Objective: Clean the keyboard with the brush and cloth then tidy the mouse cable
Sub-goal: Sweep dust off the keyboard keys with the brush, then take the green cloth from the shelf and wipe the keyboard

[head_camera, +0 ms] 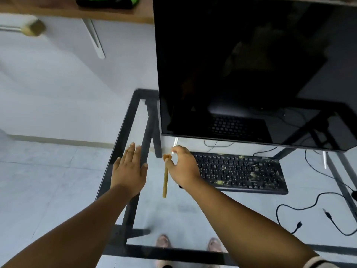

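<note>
A black keyboard (pixel 239 172) lies on the glass desk under the monitor, with yellowish crumbs scattered over its keys. A wooden-handled brush (pixel 165 178) lies just left of the keyboard, its handle pointing toward me. My right hand (pixel 183 165) is curled over the brush's head end, fingers pinching it. My left hand (pixel 129 169) lies flat and open on the glass near the desk's left edge. A black cable (pixel 316 202) loops on the desk at the right; the mouse and the cloth are not in view.
A large dark monitor (pixel 251 70) stands behind the keyboard. The desk is glass on a black frame (pixel 123 130), and my feet show through it. Loose plugs (pixel 328 214) lie at the right. A wooden shelf (pixel 77 10) carries a green-black item.
</note>
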Tool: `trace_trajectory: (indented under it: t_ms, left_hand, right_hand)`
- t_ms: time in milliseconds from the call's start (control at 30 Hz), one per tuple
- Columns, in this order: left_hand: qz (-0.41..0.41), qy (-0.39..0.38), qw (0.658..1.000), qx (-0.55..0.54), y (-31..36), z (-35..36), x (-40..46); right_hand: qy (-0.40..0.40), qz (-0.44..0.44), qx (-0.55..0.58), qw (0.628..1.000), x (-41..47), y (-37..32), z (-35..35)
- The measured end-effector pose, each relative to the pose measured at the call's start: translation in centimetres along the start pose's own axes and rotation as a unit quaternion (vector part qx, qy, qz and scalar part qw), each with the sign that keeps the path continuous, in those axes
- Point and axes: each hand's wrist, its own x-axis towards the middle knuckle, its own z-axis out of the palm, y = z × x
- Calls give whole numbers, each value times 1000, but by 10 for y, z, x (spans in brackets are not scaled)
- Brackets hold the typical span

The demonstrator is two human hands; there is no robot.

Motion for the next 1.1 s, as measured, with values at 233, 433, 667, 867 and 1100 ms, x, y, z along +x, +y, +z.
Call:
trace_trajectory:
  t_ms: [233, 433, 667, 867, 1100]
  left_hand:
    - [33, 169, 984, -35, 23, -107, 30]
    - [76, 315, 945, -46, 34, -197, 49]
    - [86, 406, 908, -51, 31, -289, 81]
    - [58, 377, 924, -30, 15, -323, 119]
    - [24, 272, 962, 5, -21, -326, 162]
  right_hand:
    - [113, -188, 72, 973, 23, -75, -62]
    - [190, -313, 122, 922, 35, -156, -118]
    - [279, -396, 135, 864, 62, -252, -175]
    - [230, -293, 62, 926, 108, -312, -196]
    - [121, -166, -119, 971, 165, -347, -183]
